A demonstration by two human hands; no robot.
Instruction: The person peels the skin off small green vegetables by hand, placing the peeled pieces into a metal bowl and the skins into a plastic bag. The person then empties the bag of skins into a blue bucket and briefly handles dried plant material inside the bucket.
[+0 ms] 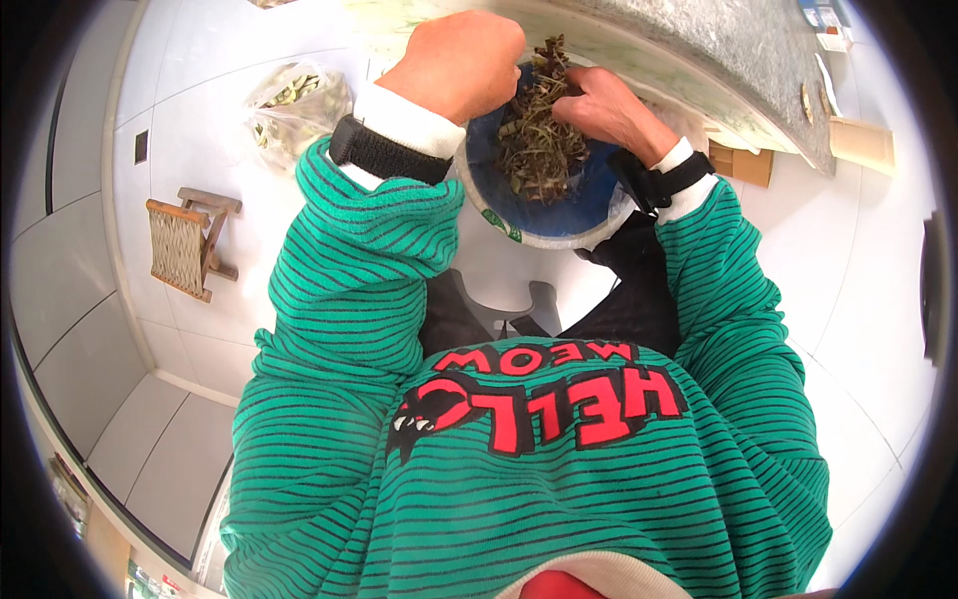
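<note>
Dry, brownish plant material point(542, 150) lies heaped in a round blue-lined basin point(539, 213) with a pale rim, in front of me. My left hand point(468, 64) is at the basin's upper left edge with its fingers curled under; what it holds, if anything, is hidden. At the upper right of the heap, my right hand point(610, 108) has thumb and fingers bent together against the dry stems. Both wrists wear black straps over white cuffs.
A clear plastic bag point(303, 112) of green pods stands on the tiled floor to the left. Below it is a small wooden folding stool point(179, 243) with a woven seat. A stone-topped counter point(718, 52) runs along the upper right, with a cardboard box point(748, 163) beneath it.
</note>
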